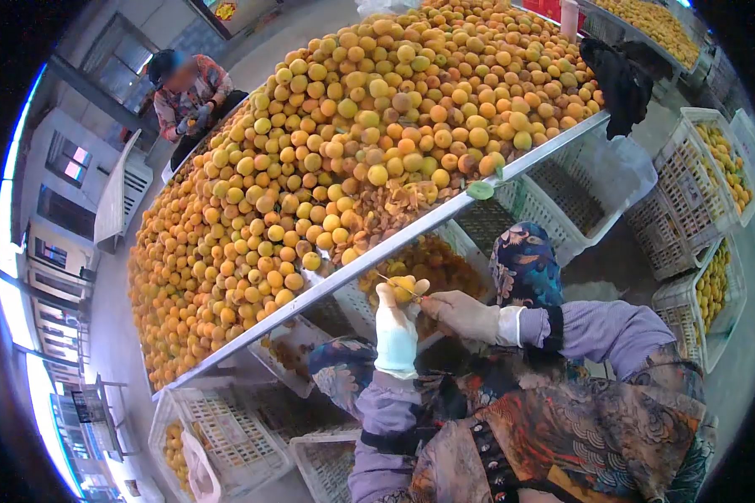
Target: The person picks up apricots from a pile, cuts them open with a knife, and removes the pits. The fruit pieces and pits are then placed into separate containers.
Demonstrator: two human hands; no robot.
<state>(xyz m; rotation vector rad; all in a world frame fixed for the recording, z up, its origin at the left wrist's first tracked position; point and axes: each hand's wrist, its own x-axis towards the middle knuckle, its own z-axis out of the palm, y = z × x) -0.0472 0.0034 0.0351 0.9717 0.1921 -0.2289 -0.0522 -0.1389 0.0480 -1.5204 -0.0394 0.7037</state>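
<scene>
Both my hands wear pale gloves and meet just below the metal edge of the table. My left hand (397,331) is closed around a yellow-orange fruit (403,289), held between thumb and fingers. Against the fruit's right side, my right hand (466,315) is closed on a thin tool, whose shaft crosses the fruit; its handle is hidden in the fingers. Beneath the hands is a crate (470,251) with orange fruit pieces in it. A large heap of round orange fruit (310,168) covers the sloping table (377,251) beyond the hands.
White crates (226,432) stand at the lower left, one holding fruit. More stacked crates (675,210) with yellow pieces are at the right. A black cloth (625,84) hangs over the table's corner. Another person (189,92) sits across the heap at upper left.
</scene>
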